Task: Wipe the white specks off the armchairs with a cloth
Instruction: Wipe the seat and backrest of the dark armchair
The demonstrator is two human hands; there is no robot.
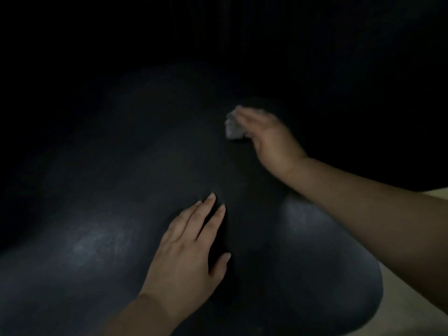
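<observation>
Nearest me, my left hand point(186, 248) lies flat, fingers straight, on one dark armchair point(97, 214); beyond it my right hand point(269, 139) grips one crumpled cloth point(233, 128), seemingly touching the upholstery.

Dark smooth leathery armchair point(101, 214), crumpled grey cloth point(232, 128)

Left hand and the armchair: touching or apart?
Touching. The head view shows the left hand lying flat on the dark armchair, straight fingers spread on its surface with no gap. The right hand holds the cloth farther back.
</observation>
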